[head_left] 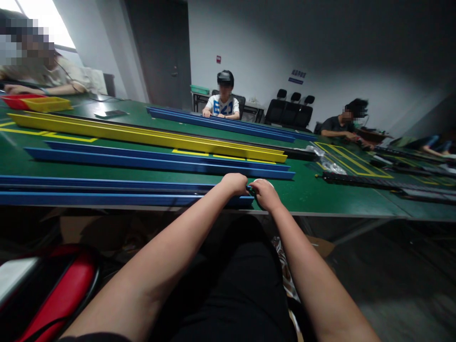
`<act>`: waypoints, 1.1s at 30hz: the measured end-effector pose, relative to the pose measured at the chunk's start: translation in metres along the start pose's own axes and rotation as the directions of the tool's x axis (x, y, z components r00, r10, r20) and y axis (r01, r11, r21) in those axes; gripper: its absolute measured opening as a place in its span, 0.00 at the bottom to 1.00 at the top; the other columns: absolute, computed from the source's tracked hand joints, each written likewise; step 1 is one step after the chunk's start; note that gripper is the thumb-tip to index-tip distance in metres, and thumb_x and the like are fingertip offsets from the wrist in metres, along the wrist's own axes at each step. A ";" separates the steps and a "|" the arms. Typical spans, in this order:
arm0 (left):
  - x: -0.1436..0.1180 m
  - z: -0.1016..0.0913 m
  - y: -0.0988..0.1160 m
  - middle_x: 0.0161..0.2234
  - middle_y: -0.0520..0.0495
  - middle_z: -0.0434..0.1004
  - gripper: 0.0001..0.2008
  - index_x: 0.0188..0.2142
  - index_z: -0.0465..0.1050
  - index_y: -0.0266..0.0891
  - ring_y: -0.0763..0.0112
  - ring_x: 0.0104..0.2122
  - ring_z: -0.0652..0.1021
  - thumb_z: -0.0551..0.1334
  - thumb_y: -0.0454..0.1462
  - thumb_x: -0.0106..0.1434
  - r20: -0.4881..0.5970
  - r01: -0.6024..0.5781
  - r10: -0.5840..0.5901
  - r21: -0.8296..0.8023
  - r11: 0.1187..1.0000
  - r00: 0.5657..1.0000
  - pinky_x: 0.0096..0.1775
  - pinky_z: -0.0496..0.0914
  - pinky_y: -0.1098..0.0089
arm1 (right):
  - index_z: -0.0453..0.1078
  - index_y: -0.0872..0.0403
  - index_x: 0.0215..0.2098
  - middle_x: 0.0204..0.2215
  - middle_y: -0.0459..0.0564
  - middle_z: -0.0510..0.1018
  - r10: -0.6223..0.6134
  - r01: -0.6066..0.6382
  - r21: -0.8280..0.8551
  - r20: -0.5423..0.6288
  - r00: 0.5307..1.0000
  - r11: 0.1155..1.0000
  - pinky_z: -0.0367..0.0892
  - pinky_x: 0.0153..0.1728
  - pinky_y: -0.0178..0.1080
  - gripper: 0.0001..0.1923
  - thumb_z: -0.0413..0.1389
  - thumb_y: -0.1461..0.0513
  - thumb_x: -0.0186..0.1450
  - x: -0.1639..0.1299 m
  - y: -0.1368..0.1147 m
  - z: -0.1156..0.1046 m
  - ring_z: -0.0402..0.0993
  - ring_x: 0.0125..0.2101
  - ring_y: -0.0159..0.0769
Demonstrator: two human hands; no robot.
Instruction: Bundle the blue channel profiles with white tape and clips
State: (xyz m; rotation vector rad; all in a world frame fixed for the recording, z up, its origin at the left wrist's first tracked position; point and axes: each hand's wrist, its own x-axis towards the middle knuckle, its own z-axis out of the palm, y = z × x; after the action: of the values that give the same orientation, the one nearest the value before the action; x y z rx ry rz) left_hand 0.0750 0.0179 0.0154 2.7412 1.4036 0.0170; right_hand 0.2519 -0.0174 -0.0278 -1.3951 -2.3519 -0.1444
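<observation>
Head camera view looks down over two bare forearms that reach forward to the near edge of a green-topped work table (306, 192). Left hand (235, 183) is curled into a fist over the right end of a long blue plastic channel rail (107, 190) that lies along the table's near edge and holds a dark strip in its groove; the fingers are wrapped down on the rail end, clamped on it. Right hand (264, 192) sits just beside the left, almost touching it, fingers bent together at the same rail end, with a small white piece showing above the knuckles; whether it grips the rail or only presses on it I cannot tell.

Farther back on the table lie another pair of long blue rails (160, 161), then a long yellow rail (142, 135), then more blue rails (221, 122) at the far side. Yellow and red bins (42, 102) stand at the far left. Three other people sit around the table, their hands near their own work, well apart from the near rail.
</observation>
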 end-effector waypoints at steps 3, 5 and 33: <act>0.002 0.003 0.000 0.40 0.35 0.80 0.24 0.39 0.79 0.39 0.52 0.42 0.78 0.60 0.54 0.55 -0.011 0.015 -0.015 -0.004 1.000 1.000 0.42 0.71 0.61 | 0.73 0.52 0.48 0.45 0.50 0.76 0.001 0.000 -0.002 0.036 0.999 1.000 0.59 0.51 0.38 0.18 0.49 0.69 0.63 0.001 -0.002 -0.002 0.66 0.47 0.37; 0.005 0.004 0.000 0.40 0.36 0.81 0.24 0.39 0.79 0.39 0.53 0.42 0.79 0.61 0.54 0.54 0.017 0.026 -0.026 -0.020 0.999 1.000 0.42 0.72 0.62 | 0.72 0.52 0.48 0.44 0.50 0.77 0.048 -0.049 0.021 0.032 0.998 0.999 0.60 0.50 0.38 0.18 0.48 0.68 0.63 0.002 -0.001 -0.005 0.67 0.46 0.37; -0.099 -0.004 -0.077 0.39 0.43 0.81 0.26 0.41 0.76 0.45 0.61 0.39 0.79 0.49 0.58 0.62 -0.042 0.264 -0.267 -0.062 0.962 0.963 0.37 0.68 0.69 | 0.71 0.56 0.41 0.40 0.59 0.75 0.237 -0.215 -0.235 0.067 0.969 0.948 0.64 0.43 0.42 0.27 0.33 0.53 0.73 0.017 -0.086 -0.011 0.72 0.41 0.42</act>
State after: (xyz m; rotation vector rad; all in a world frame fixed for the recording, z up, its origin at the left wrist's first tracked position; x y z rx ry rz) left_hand -0.0455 -0.0171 0.0169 2.5017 1.7444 0.1110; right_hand 0.1740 -0.0496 -0.0013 -1.8066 -2.2840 -0.2948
